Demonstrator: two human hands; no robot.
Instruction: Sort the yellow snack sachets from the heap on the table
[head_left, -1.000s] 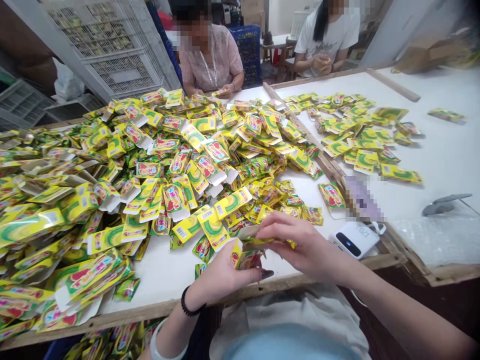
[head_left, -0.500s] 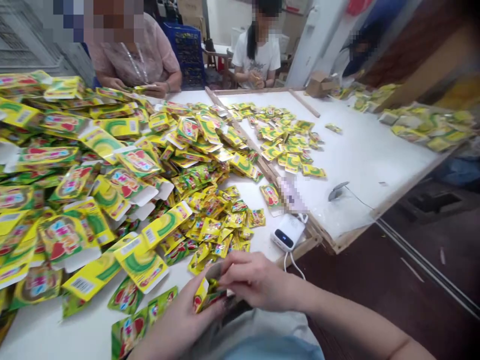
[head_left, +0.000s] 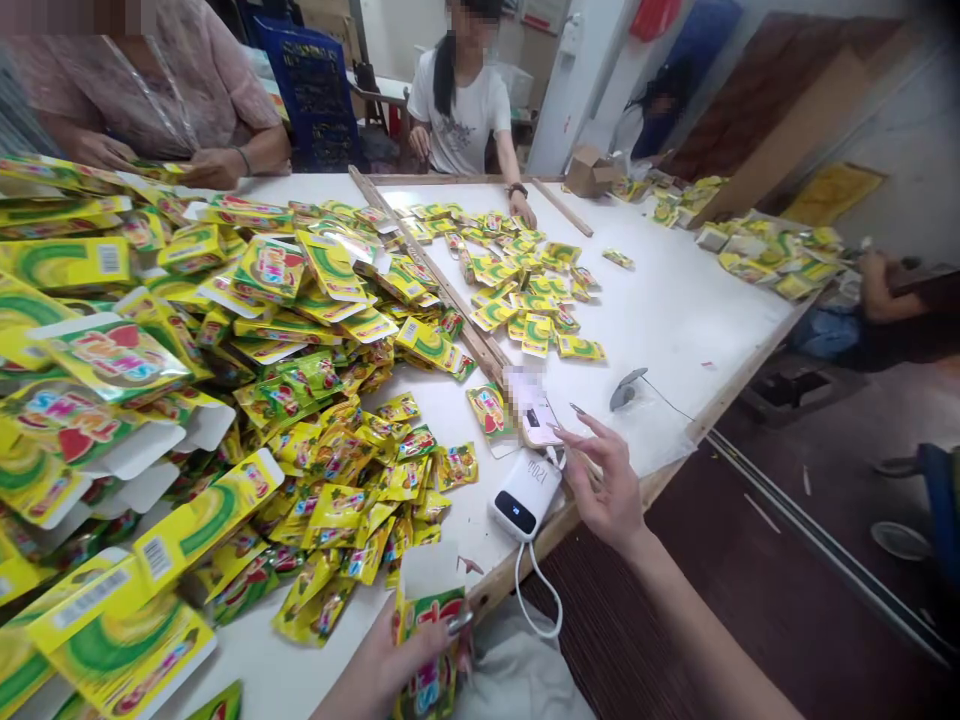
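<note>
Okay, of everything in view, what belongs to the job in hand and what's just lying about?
Seemingly the job:
- held box, in the left grip
- other boxes
- sachets

Probably just lying about:
- phone, though the right grip is beside it
- power bank
- grey disc

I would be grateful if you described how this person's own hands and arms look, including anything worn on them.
The left hand and right hand are ungloved, and the right forearm shows no sleeve, watch or bracelet. The left thumb has a long, shiny nail.
</note>
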